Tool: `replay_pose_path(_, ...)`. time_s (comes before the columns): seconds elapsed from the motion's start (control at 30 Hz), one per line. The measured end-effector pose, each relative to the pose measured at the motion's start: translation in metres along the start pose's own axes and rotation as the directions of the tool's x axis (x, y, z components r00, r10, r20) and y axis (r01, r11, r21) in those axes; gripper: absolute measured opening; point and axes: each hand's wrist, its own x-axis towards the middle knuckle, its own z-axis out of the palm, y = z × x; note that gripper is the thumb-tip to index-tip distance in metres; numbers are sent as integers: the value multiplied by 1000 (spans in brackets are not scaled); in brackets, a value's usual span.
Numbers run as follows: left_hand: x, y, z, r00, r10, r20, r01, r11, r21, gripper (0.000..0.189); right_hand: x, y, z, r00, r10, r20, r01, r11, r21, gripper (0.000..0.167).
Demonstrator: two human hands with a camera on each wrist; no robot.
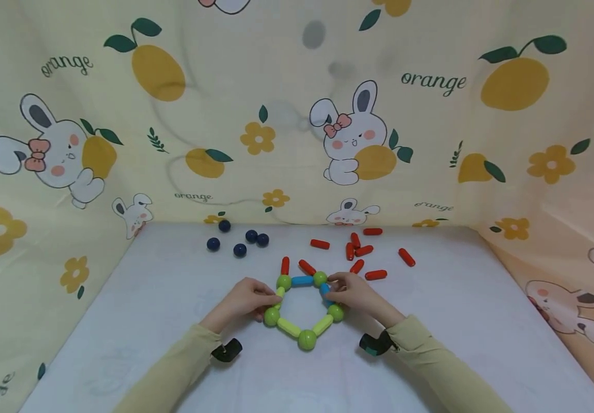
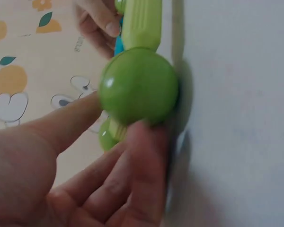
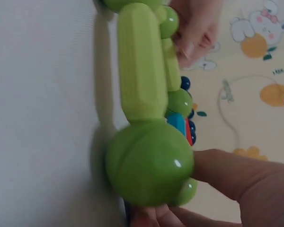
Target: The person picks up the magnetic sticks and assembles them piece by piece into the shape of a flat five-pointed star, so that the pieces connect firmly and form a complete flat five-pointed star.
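The step in hand seems to be the seating of the joints in a ring (image 1: 288, 327) of green balls and short rods, held between the two hands on or just above the white table (image 1: 131, 298).

At the left, the ring is best steadied with a light, low pinch, so that the left ball (image 1: 272, 316) is not levered up. There the left yellow-green rod (image 1: 279, 297) is pinched by the left hand (image 1: 241, 299), the thumb being laid against the rod and the fingers tucked low beside the ball. The left forearm is angled inward and forward.

In the middle, the blue top rod (image 1: 302, 280) is best kept in line with its two end balls while the sides are pressed, and the red rod (image 1: 285, 265) that juts from the upper left ball (image 1: 283, 282) should not be knocked.

At the right, pressure is best directed along the right blue rod (image 1: 326, 292) rather than across it. That side is pinched by the right hand (image 1: 357, 291), with fingertips set at the upper right ball (image 1: 319, 279) and the rod partly covered. The right forearm is slanted inward, nearly mirroring the left; the exact finger contacts cannot be told.
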Motion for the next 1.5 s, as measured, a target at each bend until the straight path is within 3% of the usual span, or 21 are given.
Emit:
replay_pose_path(0.17, 2, 2, 6, 997, -32, -64, 32, 999, 6, 25, -1, -3, 5, 999, -21, -26, 22, 1000, 17, 45)
replay_pose_path(0.4, 2, 3, 5, 994, -78, -77, 78, 997, -5, 26, -2, -4, 3, 999, -43, -21, 43, 999, -6, 44)
replay_pose_path(0.6, 2, 2, 6, 993, -84, -87, 82, 996, -17, 25, -2, -2, 2, 999, -36, -7, 35, 999, -2, 45)
replay_pose_path(0.97, -7, 0, 15, 996, -60, -72, 54, 995, -80, 29, -33, 1, -16, 989, -90, 114, 94, 995, -36, 44)
replay_pose_path(1.1, -13, 2, 21, 999, -25, -33, 21, 991, -130, 29, -41, 4, -21, 990, -93, 102, 95, 995, -14, 44)
replay_pose_path(1.3, -18, -1, 26, 994, 15, 108, 10, 974, -227, 32, -42, 10, -25, 998, -59, 18, 59, 998, -3, 42)
replay_pose_path(1.4, -19, -6, 22, 984, 33, 176, 15, 964, -265, 33, -41, 13, -26, 998, -54, 14, 54, 999, 2, 42)
replay_pose_path(1.5, -19, -9, 9, 977, 51, 206, 2, 968, -252, 32, -40, 14, -27, 998, -54, 15, 54, 999, 8, 42)
